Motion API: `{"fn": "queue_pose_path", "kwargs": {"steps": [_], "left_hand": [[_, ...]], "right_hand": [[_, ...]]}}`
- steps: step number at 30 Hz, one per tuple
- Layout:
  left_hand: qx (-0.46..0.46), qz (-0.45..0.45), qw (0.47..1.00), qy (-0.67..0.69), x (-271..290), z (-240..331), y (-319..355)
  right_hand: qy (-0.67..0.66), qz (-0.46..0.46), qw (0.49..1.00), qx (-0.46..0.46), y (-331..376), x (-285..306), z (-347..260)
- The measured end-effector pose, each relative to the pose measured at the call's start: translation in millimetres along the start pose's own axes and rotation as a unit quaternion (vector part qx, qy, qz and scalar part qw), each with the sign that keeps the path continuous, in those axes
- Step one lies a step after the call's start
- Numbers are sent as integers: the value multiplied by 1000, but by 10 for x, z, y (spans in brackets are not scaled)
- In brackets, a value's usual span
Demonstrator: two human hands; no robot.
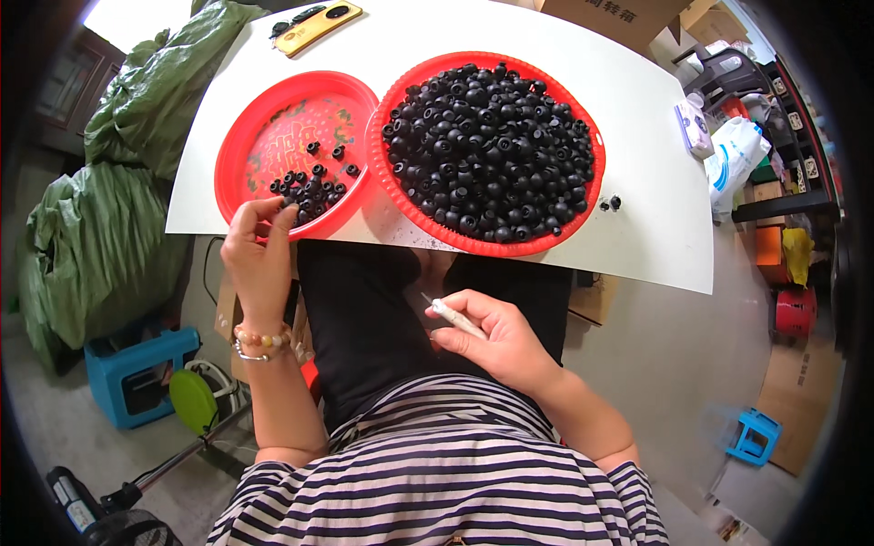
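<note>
My left hand [255,259] is pinched at the near edge of a shallow red tray [238,136]. Its fingertips meet beside a small pile of black round parts [314,193] with holes; whether one is between them cannot be made out. In my right hand [501,337], above my lap, is a thin pointed tool [458,318] with a pale, wrapped-looking handle, its tip toward the table. A red basket [601,164] to the right of the tray is heaped with many similar black parts [487,136].
Both containers stand on a white table [642,218] with a curved edge. Two loose black pieces [610,204] lie right of the basket. A yellow phone [317,29] rests at the far left. Green sacks [100,246] and a blue stool [137,373] stand on the left.
</note>
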State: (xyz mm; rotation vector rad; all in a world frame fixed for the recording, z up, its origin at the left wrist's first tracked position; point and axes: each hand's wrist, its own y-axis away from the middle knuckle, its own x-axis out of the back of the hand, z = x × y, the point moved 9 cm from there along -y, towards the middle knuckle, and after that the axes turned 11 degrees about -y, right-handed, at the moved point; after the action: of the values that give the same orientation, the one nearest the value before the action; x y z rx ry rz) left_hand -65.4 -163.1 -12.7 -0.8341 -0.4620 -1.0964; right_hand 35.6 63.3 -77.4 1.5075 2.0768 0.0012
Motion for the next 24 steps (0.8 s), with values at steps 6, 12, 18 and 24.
{"fn": "queue_pose_path", "kwargs": {"steps": [6,12,18,24], "left_hand": [[-15,18,1000,-3,-42,202,-61],[-177,-158,959,157,-492,1186,278],[-294,-134,945,54,-712,1661,511],[-291,-144,945,40,-787,1666,556]], "right_hand": [[17,-6,1000,3,7,-14,45],[145,-130,981,19,130,-230,-42],[159,-133,977,54,189,-232,-123],[152,-102,982,32,205,-129,-98]]}}
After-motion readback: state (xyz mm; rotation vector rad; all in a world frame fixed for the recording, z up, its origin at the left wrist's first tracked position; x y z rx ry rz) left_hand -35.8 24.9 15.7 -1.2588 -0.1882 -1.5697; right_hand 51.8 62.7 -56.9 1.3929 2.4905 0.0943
